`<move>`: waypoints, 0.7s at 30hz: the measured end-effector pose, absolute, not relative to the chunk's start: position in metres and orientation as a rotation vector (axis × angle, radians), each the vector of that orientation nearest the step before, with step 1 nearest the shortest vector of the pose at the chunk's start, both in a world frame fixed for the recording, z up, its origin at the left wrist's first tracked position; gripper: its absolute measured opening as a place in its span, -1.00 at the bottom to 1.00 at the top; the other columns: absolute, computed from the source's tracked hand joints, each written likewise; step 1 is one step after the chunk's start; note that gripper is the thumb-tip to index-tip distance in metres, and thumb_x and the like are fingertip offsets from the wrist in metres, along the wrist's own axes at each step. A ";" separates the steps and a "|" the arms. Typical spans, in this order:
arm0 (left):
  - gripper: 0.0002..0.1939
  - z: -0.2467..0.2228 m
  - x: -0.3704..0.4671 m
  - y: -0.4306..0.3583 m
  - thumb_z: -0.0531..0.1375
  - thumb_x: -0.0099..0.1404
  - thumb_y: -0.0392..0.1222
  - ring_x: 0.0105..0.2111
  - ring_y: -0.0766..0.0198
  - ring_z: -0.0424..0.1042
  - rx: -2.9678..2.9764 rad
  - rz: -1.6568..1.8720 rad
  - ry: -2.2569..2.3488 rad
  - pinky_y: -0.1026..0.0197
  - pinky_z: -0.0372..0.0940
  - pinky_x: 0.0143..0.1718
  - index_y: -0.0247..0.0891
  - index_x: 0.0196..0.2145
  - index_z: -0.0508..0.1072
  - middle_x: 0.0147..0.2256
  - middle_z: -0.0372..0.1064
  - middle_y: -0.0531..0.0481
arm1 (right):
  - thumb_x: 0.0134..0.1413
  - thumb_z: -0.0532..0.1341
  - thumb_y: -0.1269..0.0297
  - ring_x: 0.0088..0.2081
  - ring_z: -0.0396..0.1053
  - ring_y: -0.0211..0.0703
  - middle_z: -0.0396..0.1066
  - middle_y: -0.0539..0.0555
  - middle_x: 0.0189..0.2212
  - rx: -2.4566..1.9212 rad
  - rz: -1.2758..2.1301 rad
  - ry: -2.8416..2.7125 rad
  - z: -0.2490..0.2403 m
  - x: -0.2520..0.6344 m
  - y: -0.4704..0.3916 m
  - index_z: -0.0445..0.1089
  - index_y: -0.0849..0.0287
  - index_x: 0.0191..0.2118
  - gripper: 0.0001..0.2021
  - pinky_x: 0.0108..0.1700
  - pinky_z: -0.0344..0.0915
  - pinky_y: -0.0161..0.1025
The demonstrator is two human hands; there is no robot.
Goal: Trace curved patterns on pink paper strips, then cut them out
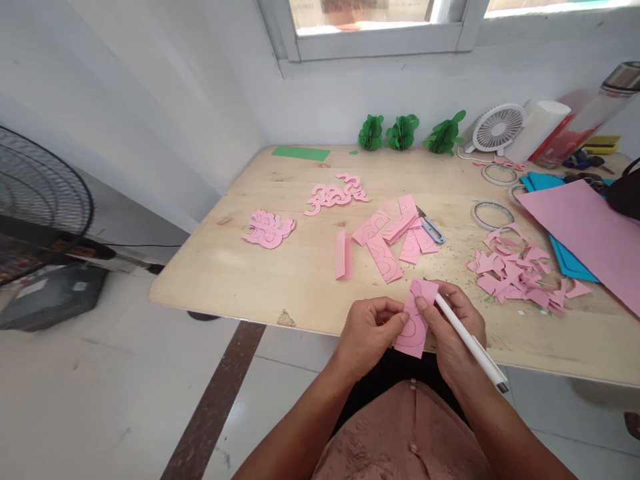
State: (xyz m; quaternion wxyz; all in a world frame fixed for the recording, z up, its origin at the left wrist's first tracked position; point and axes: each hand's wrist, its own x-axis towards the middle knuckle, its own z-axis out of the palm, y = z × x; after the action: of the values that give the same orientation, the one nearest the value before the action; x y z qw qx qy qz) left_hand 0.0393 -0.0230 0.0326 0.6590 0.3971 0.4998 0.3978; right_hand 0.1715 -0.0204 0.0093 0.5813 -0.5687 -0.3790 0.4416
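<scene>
A pink paper strip point(414, 327) with curved lines drawn on it is held over the table's front edge. My left hand point(373, 333) pinches its left side between thumb and fingers. On the other side, my right hand point(457, 327) grips the strip's upper right part and also holds a white pen point(470, 341), which slants down to the right. Just beyond my hands lie several marked pink strips point(384, 260) and a folded pink piece point(343, 256). A light blue cutter point(431, 227) rests beside those strips.
Curvy pink cutouts point(334, 195) and a stack of them point(269, 229) lie on the wooden table point(220, 267). Pink scraps point(520, 270), tape rolls point(493, 215), blue sheets point(570, 250) and a large pink sheet point(585, 230) are at right. Green paper shapes point(403, 133) and a small fan point(499, 128) stand behind.
</scene>
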 end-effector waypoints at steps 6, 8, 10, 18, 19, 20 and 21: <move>-0.74 0.029 0.040 -0.022 0.27 0.05 -0.05 -0.62 0.44 0.16 0.882 0.894 1.139 0.36 0.06 -0.59 -0.35 -0.47 0.47 -0.61 0.27 0.07 | -0.21 0.40 0.24 -0.51 0.32 -0.27 0.42 -0.02 -0.47 -1.333 1.043 -0.910 0.010 0.172 -0.021 0.39 0.12 -0.24 -0.67 -0.51 0.31 -0.35; -0.75 0.029 0.041 -0.022 0.28 0.04 -0.06 -0.62 0.44 0.16 0.878 0.902 1.138 0.36 0.07 -0.59 -0.34 -0.49 0.47 -0.62 0.27 0.07 | -0.19 0.40 0.24 -0.50 0.33 -0.27 0.43 -0.01 -0.46 -1.326 1.049 -0.905 0.010 0.172 -0.021 0.39 0.12 -0.23 -0.67 -0.50 0.32 -0.35; -0.76 0.029 0.041 -0.022 0.28 0.04 -0.07 -0.62 0.44 0.16 0.865 0.907 1.136 0.36 0.07 -0.59 -0.34 -0.49 0.47 -0.62 0.27 0.08 | -0.19 0.40 0.23 -0.49 0.33 -0.26 0.43 0.00 -0.45 -1.317 1.067 -0.894 0.011 0.171 -0.022 0.40 0.12 -0.23 -0.67 -0.49 0.32 -0.34; -0.76 0.032 0.042 -0.025 0.29 0.03 -0.08 -0.61 0.43 0.21 0.807 0.885 1.116 0.36 0.12 -0.57 -0.36 -0.48 0.47 -0.59 0.33 0.05 | -0.15 0.40 0.17 -0.51 0.30 -0.29 0.41 -0.03 -0.46 -1.282 1.157 -0.787 0.016 0.169 -0.022 0.41 0.12 -0.20 -0.65 -0.50 0.26 -0.37; -0.75 0.033 0.042 -0.025 0.30 0.02 -0.08 -0.61 0.43 0.22 0.799 0.879 1.107 0.36 0.13 -0.57 -0.36 -0.48 0.46 -0.59 0.33 0.05 | -0.16 0.41 0.17 -0.51 0.30 -0.29 0.42 -0.03 -0.46 -1.281 1.162 -0.777 0.018 0.169 -0.022 0.41 0.12 -0.21 -0.66 -0.50 0.26 -0.37; -0.75 0.033 0.042 -0.025 0.30 0.02 -0.08 -0.62 0.44 0.22 0.791 0.875 1.100 0.37 0.14 -0.58 -0.36 -0.49 0.46 -0.59 0.32 0.05 | -0.17 0.41 0.17 -0.51 0.30 -0.29 0.42 -0.03 -0.46 -1.281 1.165 -0.769 0.018 0.168 -0.021 0.41 0.12 -0.22 -0.66 -0.50 0.26 -0.37; -0.75 0.033 0.042 -0.025 0.30 0.02 -0.08 -0.62 0.44 0.21 0.784 0.872 1.093 0.37 0.14 -0.58 -0.36 -0.49 0.46 -0.60 0.32 0.05 | -0.17 0.41 0.18 -0.51 0.30 -0.29 0.42 -0.03 -0.47 -1.283 1.168 -0.764 0.019 0.168 -0.021 0.41 0.12 -0.23 -0.67 -0.49 0.26 -0.37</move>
State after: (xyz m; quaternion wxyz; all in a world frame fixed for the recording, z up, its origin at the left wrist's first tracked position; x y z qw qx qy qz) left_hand 0.0420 -0.0253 0.0333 0.6955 0.3514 0.4900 0.3907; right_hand 0.1680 -0.0213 0.0191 0.5835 -0.5495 -0.3271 0.5006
